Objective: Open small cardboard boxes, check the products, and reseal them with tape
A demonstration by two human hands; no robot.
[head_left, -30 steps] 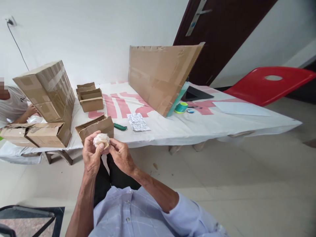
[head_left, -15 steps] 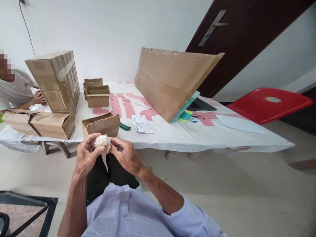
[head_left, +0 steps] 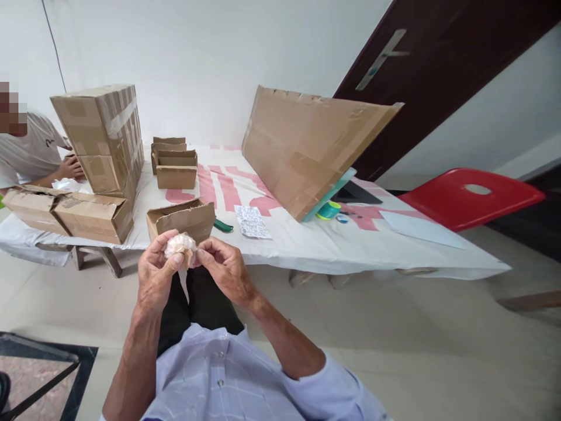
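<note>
A small round bundle [head_left: 176,244] in clear, bubbly plastic wrap sits between my hands, above my lap at the table's front edge. My left hand [head_left: 156,266] is closed around it, thumb in front. The fingertips of my right hand [head_left: 225,270] pinch at its right side, where a tan, tape-like piece [head_left: 188,257] shows. A pale thin strip [head_left: 184,286] hangs beneath the bundle. What lies inside the wrap is hidden. Just beyond my hands stands an open cardboard box [head_left: 186,219], with a green-handled tool [head_left: 223,225] beside it.
Stacked cartons [head_left: 103,137] and low boxes [head_left: 92,216] stand left, near another person [head_left: 37,146]. Smaller boxes [head_left: 176,172] sit farther back. A patterned sheet [head_left: 253,222], a large leaning cardboard panel [head_left: 311,146] and a tape roll [head_left: 328,210] lie rightward. A red chair [head_left: 468,202] adjoins the table.
The bundle has turned slightly in my left hand, and more of the tan piece faces me. My right fingers have shifted a little at its side. The camera view has tilted slightly.
</note>
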